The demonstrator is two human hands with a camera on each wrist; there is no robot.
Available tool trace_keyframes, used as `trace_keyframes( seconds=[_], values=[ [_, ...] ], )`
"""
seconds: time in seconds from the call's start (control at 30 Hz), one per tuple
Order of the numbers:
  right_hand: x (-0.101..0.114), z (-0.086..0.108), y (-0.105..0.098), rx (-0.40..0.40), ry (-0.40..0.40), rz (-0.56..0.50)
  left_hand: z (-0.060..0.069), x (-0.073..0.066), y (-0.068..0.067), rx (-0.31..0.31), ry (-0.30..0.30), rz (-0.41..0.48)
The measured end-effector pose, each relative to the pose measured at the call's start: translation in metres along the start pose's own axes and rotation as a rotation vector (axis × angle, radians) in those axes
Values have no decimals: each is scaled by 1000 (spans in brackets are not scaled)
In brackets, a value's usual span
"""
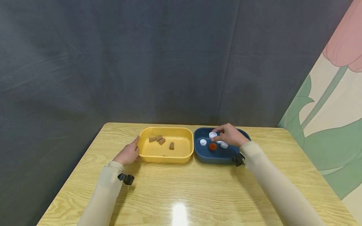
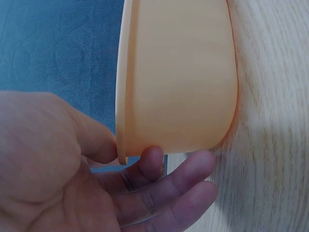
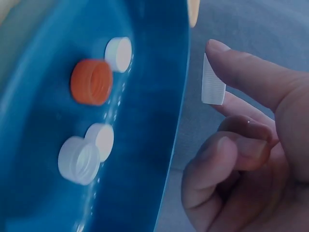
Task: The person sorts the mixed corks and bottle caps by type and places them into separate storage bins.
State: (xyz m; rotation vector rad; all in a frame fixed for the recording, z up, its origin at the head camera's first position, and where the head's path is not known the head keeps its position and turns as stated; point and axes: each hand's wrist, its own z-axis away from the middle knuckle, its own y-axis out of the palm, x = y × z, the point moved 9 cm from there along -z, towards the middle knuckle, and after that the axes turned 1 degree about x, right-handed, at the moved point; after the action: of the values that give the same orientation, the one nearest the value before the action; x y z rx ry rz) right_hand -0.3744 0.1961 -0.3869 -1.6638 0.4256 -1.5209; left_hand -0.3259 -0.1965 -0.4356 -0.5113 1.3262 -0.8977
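At the yellow plastic bin, my left hand grips the left end, thumb at the rim and fingertips against the outer wall. Several brown corks lie inside that bin. Over the blue bin on the right, my right hand pinches a white bottle cap between thumb and finger, above the rim level. On the blue floor below are an orange cap and several white caps, some partly behind the hand in the head view.
Both bins stand side by side, nearly touching, near the far edge of a wooden table. A dark curtain hangs behind it. The wall on the right carries a flower pattern.
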Motion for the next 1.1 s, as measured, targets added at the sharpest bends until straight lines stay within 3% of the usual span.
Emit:
trace_keyframes(
  seconds=[0.33, 0.67, 1.1],
  values=[
    [-17, -14, -4, 24, 80, 97, 4, -2, -1, 0, 0, -6],
    [-30, -17, 5, 129, 123, 96, 3, -2, -2, -10, 16, -18],
    [-40, -20, 4, 136, 138, 80, 0, -2, 0, -12, 3, -8]
  ],
)
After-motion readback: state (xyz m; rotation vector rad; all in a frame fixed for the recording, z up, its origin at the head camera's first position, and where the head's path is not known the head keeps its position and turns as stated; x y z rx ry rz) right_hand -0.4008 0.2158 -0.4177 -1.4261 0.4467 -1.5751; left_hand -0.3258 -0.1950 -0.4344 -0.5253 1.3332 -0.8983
